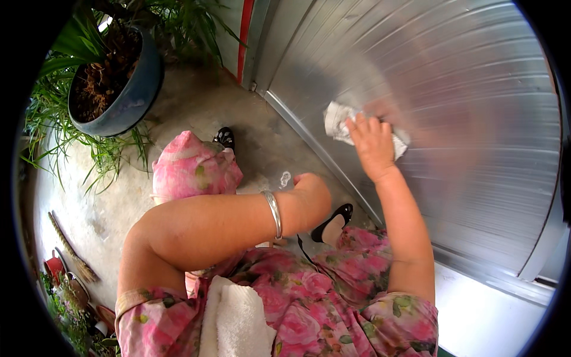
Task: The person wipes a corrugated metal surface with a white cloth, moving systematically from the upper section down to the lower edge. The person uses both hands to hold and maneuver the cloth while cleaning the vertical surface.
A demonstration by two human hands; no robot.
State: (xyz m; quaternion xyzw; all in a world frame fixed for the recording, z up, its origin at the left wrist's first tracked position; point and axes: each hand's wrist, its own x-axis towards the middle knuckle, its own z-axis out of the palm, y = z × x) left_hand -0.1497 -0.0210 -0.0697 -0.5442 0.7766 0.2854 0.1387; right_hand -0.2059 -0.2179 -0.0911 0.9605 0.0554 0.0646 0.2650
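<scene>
My right hand (373, 146) presses a crumpled whitish cloth (339, 122) flat against a ribbed, shiny metal door panel (476, 137), its fingers bent over the cloth. Across my body lies my bent left arm, with a silver bangle (273, 215) at the wrist. My left hand (312, 193) is curled closed in front of my knees; its fingers are mostly hidden, and I cannot make out what is in them. Just beside it shows a small clear, looped thing (285, 179). A white towel (235, 318) hangs over the front of my pink flowered clothes.
On the left a large blue-grey pot (122, 116) holds a long-leaved plant. A straw broom (80, 265) and a red pot (55, 266) are at the far left, near more plants. A metal rail (321, 152) runs along the door's foot. My black shoes (333, 223) rest on concrete.
</scene>
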